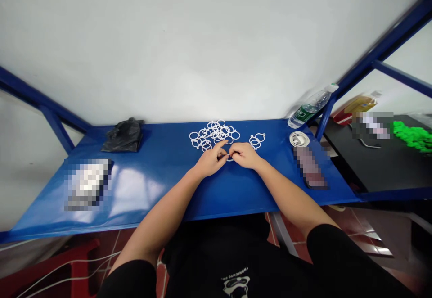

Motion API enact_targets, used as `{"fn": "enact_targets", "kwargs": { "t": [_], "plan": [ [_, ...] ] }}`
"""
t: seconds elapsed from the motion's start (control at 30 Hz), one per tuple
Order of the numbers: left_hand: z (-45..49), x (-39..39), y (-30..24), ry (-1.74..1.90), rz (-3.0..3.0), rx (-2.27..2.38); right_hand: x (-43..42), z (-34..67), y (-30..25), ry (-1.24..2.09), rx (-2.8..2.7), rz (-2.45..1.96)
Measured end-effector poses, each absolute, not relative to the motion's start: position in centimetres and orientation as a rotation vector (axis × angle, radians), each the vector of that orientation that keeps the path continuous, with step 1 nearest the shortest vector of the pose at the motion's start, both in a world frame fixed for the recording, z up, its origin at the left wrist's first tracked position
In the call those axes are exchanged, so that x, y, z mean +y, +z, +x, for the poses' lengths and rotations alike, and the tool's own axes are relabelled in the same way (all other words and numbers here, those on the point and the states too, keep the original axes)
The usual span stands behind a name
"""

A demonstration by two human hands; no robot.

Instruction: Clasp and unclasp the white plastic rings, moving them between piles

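Note:
Between my two hands is a white plastic ring (230, 159), mostly covered by my fingers. My left hand (211, 160) pinches it from one side with thumb and fingertips. From the other side my right hand (246, 155) grips it, fingers curled in. Just beyond my left hand lies a loose pile of white rings (218, 131), each with a small knob or clasp. A few more rings (257, 141) lie apart, to the right of the pile and behind my right hand.
On the blue table (162, 181) are a black plastic bag (124, 135), a pixelated item (89, 183), a coiled white cable (299, 139) and a phone-like pixelated object (309, 167). A water bottle (312, 106) leans by the blue frame post. Green material (413, 135) lies on the black table (371, 167).

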State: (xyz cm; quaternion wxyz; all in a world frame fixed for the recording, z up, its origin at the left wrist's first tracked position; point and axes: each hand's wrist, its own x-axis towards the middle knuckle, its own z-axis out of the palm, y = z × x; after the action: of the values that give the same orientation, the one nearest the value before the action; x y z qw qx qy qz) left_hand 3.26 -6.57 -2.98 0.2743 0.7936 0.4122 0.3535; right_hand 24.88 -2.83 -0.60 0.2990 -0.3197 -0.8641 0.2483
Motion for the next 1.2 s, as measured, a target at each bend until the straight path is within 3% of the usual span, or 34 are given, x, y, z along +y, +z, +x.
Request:
{"fn": "enact_targets", "kwargs": {
  "t": [0.3, 0.57, 0.93, 1.2],
  "plan": [
    [2.4, -6.0, -2.2, 1.028, 2.294, 1.193, -1.8, 26.7, 0.2, 0.585, -2.268, -1.110],
    [-1.3, -4.0, -2.2, 1.182, 2.202, 1.644, 0.6, 29.7, 0.6, 0.452, -2.242, -1.374],
    [-3.4, -4.0, -2.8, 0.747, 2.290, 1.792, 1.3, 30.1, -0.8, 0.429, -2.207, -1.297],
    [-2.0, -4.2, -3.0, 0.857, 2.308, 1.818, 0.6, 29.0, -0.8, 0.439, -2.186, -1.164]
  ]
}}
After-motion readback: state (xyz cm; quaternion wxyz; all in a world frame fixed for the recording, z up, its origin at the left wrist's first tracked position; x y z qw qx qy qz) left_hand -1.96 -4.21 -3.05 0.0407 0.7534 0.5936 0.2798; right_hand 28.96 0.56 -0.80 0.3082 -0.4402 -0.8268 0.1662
